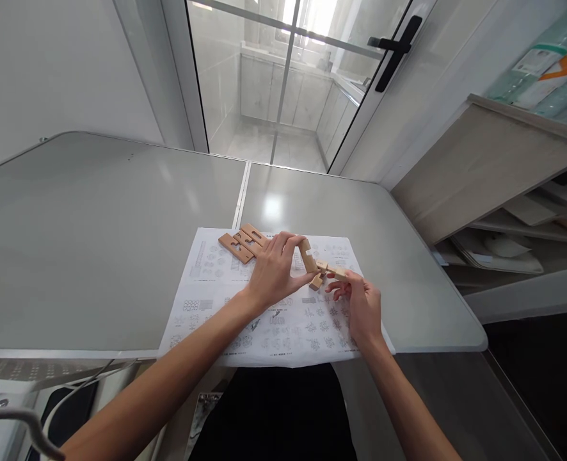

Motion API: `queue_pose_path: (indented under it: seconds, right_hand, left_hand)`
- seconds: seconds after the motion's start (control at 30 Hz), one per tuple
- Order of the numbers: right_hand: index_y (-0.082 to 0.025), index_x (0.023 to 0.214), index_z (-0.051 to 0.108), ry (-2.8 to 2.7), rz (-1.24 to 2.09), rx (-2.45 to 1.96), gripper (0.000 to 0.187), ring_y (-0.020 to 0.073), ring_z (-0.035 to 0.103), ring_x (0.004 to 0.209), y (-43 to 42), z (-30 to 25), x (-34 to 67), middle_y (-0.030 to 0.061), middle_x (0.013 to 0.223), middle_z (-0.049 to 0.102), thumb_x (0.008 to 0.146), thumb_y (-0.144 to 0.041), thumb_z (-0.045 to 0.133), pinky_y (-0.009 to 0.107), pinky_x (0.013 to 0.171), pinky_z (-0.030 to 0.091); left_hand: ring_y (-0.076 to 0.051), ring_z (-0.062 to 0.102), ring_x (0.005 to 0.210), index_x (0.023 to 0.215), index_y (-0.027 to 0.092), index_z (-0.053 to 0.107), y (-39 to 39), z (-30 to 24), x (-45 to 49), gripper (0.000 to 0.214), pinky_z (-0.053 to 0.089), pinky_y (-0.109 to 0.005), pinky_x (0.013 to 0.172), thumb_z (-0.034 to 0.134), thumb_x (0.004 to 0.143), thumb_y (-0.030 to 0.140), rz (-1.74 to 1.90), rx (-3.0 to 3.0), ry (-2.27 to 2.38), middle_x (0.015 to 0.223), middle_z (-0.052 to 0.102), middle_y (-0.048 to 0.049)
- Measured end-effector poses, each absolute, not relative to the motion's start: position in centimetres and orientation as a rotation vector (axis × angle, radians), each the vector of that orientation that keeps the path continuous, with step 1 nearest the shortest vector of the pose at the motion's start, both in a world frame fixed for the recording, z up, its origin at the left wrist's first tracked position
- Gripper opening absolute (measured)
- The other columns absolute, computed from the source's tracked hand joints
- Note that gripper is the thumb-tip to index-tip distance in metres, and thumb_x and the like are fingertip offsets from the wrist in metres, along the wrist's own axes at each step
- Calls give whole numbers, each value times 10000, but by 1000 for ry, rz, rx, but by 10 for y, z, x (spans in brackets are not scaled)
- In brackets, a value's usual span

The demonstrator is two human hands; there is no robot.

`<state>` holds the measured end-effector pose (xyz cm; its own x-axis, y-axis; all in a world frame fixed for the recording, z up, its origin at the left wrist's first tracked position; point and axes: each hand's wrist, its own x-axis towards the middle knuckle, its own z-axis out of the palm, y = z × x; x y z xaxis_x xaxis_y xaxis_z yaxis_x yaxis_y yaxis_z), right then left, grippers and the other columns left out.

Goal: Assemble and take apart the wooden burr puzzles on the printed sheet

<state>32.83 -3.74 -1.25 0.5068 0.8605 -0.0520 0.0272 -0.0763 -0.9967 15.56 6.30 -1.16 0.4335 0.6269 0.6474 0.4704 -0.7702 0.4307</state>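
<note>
My left hand (274,269) pinches a notched wooden puzzle piece (306,255) between thumb and fingers, holding it upright. My right hand (360,301) grips a second wooden piece (334,271) by its right end, and that piece meets the first at a joint (320,267) where a third short bar hangs down. Both hands hover just above a printed instruction sheet (226,301). A few loose flat notched pieces (242,243) lie side by side on the sheet, just left of my left hand.
The sheet lies on a grey glass-topped table (96,243) with a seam down its middle. A glass door (283,83) stands behind it. A wooden shelf unit (495,186) with papers is at the right.
</note>
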Motion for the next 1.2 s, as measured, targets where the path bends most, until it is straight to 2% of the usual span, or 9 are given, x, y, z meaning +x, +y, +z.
queue_pose_path:
  seconds: [0.13, 0.3, 0.53, 0.7, 0.8, 1.0, 1.2]
  right_hand:
    - [-170, 868, 770, -707, 841, -1446, 314, 177, 653, 607, -38, -9, 328, 107, 942, 793, 901, -444, 620, 312, 567, 471]
    - [-176, 828, 748, -680, 796, -1415, 292, 174, 649, 591, -39, -11, 329, 98, 896, 777, 888, -437, 633, 311, 548, 469]
    - [-188, 786, 748, -791, 865, -1454, 305, 180, 647, 614, -47, -8, 334, 96, 914, 779, 913, -429, 611, 312, 556, 456]
    - [-197, 736, 751, -1069, 1057, -1539, 365, 181, 583, 624, -48, 1, 361, 53, 705, 715, 939, -457, 597, 312, 632, 474]
    - [-193, 719, 750, -1170, 1163, -1605, 394, 185, 588, 645, -42, 8, 377, 53, 698, 713, 924, -497, 606, 308, 646, 483]
    - [-178, 665, 689, -1121, 1456, -1603, 427, 203, 641, 642, -23, 17, 387, 105, 754, 735, 882, -543, 643, 288, 527, 474]
    - [-178, 749, 669, -1006, 1407, -1750, 347, 166, 626, 474, -7, 13, 380, 96, 760, 749, 911, -479, 612, 253, 376, 396]
  left_hand:
    - [-300, 646, 1039, 1236, 207, 528, 64, -14, 156, 518, 524, -458, 916, 782, 864, 463, 1209, 2483, 1072, 1156, 637, -105]
    - [-307, 633, 1058, 1178, 211, 545, 66, -17, 155, 481, 543, -456, 895, 812, 819, 386, 1029, 2474, 1103, 1145, 634, -95]
    - [-310, 623, 1047, 1128, 201, 561, 66, -22, 155, 484, 550, -469, 899, 838, 797, 419, 905, 2496, 1105, 1118, 637, -96]
    - [-306, 616, 1042, 1105, 204, 557, 66, -23, 156, 483, 546, -466, 907, 852, 794, 425, 884, 2501, 1103, 1108, 636, -90]
    - [-304, 608, 1035, 1115, 208, 552, 66, -24, 156, 470, 546, -462, 893, 834, 813, 431, 877, 2515, 1094, 1106, 631, -88]
    - [-323, 587, 1088, 1140, 196, 570, 66, -28, 156, 487, 537, -488, 944, 809, 819, 475, 851, 2536, 1083, 1154, 614, -111]
    - [-341, 571, 1083, 1124, 190, 621, 64, -26, 156, 488, 531, -527, 953, 791, 771, 482, 887, 2539, 1075, 1155, 598, -134]
